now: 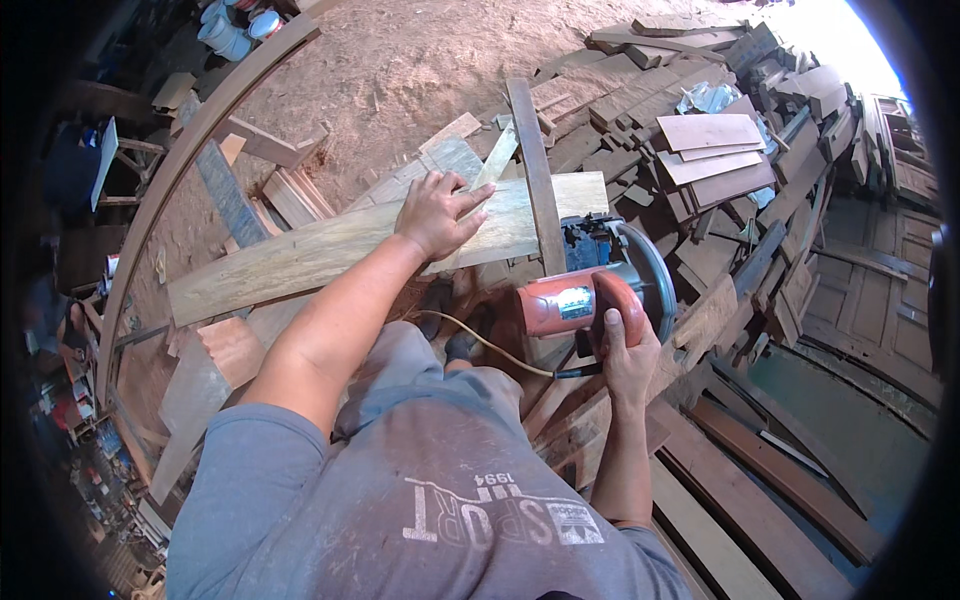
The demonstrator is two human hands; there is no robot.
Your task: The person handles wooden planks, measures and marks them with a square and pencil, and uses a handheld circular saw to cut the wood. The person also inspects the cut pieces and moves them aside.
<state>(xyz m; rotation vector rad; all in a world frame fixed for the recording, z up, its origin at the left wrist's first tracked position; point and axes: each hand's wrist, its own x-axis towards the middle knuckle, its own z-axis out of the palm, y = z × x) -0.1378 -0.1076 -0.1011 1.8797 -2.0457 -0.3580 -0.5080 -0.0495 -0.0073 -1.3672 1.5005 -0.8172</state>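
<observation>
A pale wooden plank (pixel 330 250) lies slantwise in front of me over other timber. My left hand (pixel 440 215) rests on it, thumb and forefinger spread, the other fingers bent at its far edge. A narrow dark wooden strip (pixel 537 175) crosses the plank to the right of that hand. In my right hand (pixel 630 360) is the handle of a red circular saw (pixel 560 303), at the plank's right end beside the strip. Its round guard (pixel 650 265) faces right; the blade's lower part is hidden. A yellowish cord (pixel 480 350) runs from the saw toward my legs.
Offcuts and boards (pixel 625 100) are heaped at the far right. Long dark planks (pixel 750 500) lie at the near right, below a panelled door (pixel 870 270). A long curved-looking beam (pixel 150 220) bounds the left side. White buckets (pixel 225 38) stand on the earth floor (pixel 400 60) far left.
</observation>
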